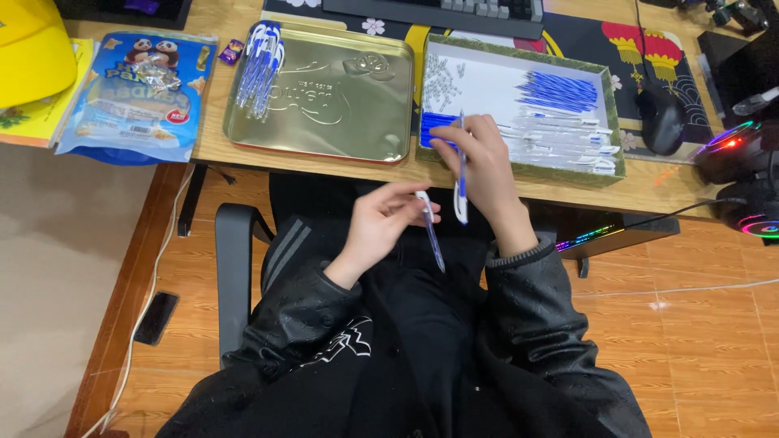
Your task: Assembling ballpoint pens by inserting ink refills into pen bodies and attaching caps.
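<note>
Broadly, a wooden surface (pixel 243 154) spans the top of the view, and a person in a dark jacket sits below its near edge with both hands raised over the lap. Toward the left end of the surface lies a gold metal tray (pixel 349 113), with a bundle of finished blue-and-white pens (pixel 261 65) at its far left corner. To its right, against the near edge, stands a white-lined shallow box (pixel 487 81) holding loose blue refills (pixel 560 91) at its far right corner, clear pen barrels (pixel 560 138) along its right side and small springs (pixel 442 81) at its far left corner. A blue snack bag (pixel 134 93) rests near the left edge, a black mouse (pixel 661 120) beyond the box. The right hand (pixel 487 166), wrist bent and palm turned inward, has its fingers pinched on a pen barrel with a blue grip (pixel 461 174), held upright just in front of the box. The left hand (pixel 381 223), forearm angled up from the lap, has its fingers closed on a thin blue refill (pixel 434 239), tip pointing down and away. Judging by this, the fitting of refill into barrel is in hand; that calls for lining the two up end to end, since they are near but apart.
</note>
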